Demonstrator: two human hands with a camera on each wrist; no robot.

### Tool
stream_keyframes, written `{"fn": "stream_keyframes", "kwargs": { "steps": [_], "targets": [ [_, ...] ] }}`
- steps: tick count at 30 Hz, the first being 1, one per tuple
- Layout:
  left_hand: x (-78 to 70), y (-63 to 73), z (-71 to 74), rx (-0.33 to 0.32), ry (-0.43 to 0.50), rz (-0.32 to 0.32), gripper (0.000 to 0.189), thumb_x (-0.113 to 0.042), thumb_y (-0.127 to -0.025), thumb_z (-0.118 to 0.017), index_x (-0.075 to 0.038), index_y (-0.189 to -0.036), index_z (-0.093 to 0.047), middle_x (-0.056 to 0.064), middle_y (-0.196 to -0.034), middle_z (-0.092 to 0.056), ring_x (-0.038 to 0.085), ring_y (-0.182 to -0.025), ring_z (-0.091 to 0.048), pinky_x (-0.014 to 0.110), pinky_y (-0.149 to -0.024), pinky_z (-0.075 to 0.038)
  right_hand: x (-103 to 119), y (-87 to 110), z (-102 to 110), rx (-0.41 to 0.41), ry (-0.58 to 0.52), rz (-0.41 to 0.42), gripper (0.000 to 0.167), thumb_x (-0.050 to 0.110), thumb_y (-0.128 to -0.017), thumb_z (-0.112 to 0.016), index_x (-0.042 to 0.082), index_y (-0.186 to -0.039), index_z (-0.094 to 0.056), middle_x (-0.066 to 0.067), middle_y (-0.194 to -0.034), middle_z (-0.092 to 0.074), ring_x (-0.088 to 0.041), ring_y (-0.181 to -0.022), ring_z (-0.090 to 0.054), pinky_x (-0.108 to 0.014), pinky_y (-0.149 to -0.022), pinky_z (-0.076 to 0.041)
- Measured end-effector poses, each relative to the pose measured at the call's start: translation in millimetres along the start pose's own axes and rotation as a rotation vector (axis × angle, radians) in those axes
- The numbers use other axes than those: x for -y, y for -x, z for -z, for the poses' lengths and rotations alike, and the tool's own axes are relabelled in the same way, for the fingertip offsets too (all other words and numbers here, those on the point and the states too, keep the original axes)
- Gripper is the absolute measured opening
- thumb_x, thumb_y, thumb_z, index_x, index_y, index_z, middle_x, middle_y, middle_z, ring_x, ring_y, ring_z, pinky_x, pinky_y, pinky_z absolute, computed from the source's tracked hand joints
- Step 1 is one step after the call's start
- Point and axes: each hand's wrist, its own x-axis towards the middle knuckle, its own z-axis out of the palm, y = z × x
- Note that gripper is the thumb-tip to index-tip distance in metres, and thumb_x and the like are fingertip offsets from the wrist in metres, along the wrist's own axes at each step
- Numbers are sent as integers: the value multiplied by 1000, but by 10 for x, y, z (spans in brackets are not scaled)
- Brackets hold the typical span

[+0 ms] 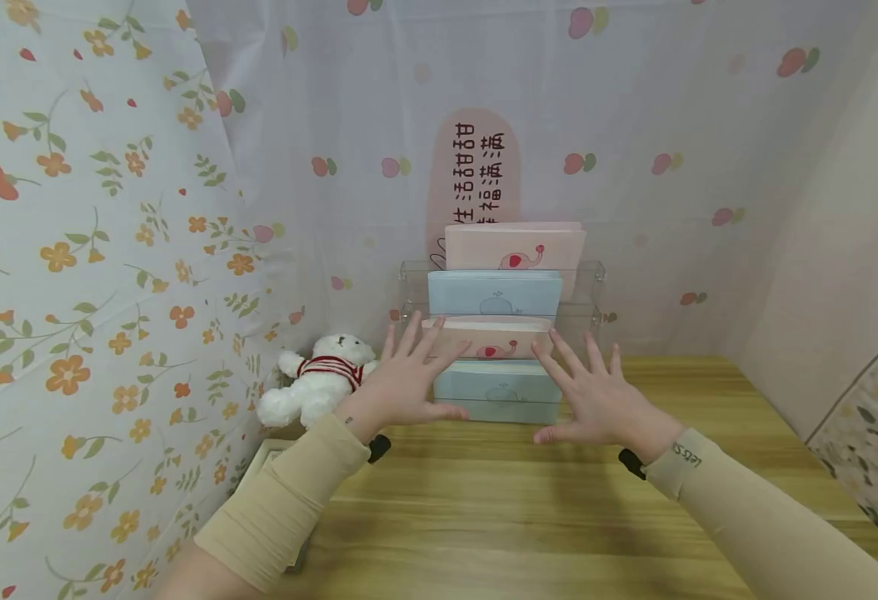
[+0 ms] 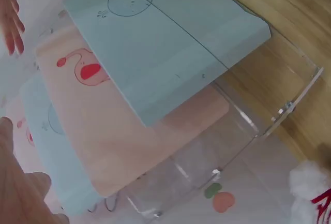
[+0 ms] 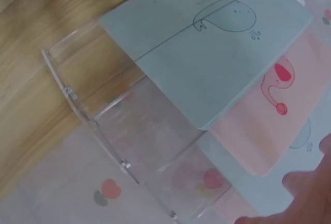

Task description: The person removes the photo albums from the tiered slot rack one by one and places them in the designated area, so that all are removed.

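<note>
Both hands are held over the tabletop, fingers straight and spread. A clear tiered rack (image 1: 413, 287) holds several flat packs, pink and light blue in turn. The lowest blue pack (image 1: 496, 410) bears a whale drawing; the pink pack (image 1: 476, 343) behind it shows a red elephant. Higher up stand another blue pack (image 1: 493, 290) and a pink pack (image 1: 514, 246). My left hand (image 1: 401, 382) is before the rack's left side, my right hand (image 1: 600, 404) before its right side. Neither holds anything. Whether fingertips touch the packs I cannot tell.
A white teddy bear (image 1: 319, 392) in a red-striped top sits left of the rack. Partly behind the left forearm lies a pale box-like thing (image 1: 262, 454). Patterned cloth (image 1: 147, 250) hangs left and behind, above the wooden table (image 1: 499, 517).
</note>
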Motion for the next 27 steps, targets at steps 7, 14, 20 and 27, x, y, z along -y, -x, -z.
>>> {"fn": "stream_keyframes", "kwargs": {
  "steps": [7,14,20,27],
  "targets": [
    [178,20,-290,-151,275,181,106,-69,-99,-69,-32,-179,-10,21,-186,-2,52,-171,7,80,-132,-17,-92,-24,-135,-132,-70,-31,113,70,-91,-80,9,-173,-32,-27,-174,-35,-64,-152,-40,-83,-117,-40],
    [272,105,-876,-444,660,409,92,-37,-105,-72,-18,-178,-20,19,-182,-26,44,-168,-27,70,-133,-30,-150,-63,-382,-255,-226,-148,76,49,-100,-80,-4,-149,-54,-27,-140,-61,-45,-123,-64,-64,-104,-58],
    [275,115,-1166,-531,898,513,85,-24,-105,-72,-17,-176,-26,21,-178,-37,46,-161,-42,66,-129,-40,-203,-136,-541,-210,-364,-256,76,48,-105,-74,-5,-153,-46,-30,-149,-55,-48,-128,-63,-66,-105,-57],
    [280,85,-1404,-541,1066,625,77,-13,-107,-69,-23,-174,-32,25,-169,-50,47,-151,-55,62,-121,-51,-249,-236,-643,-190,-518,-347,74,45,-107,-72,-8,-151,-45,-34,-146,-57,-51,-132,-61,-68,-106,-56]
  ]
}}
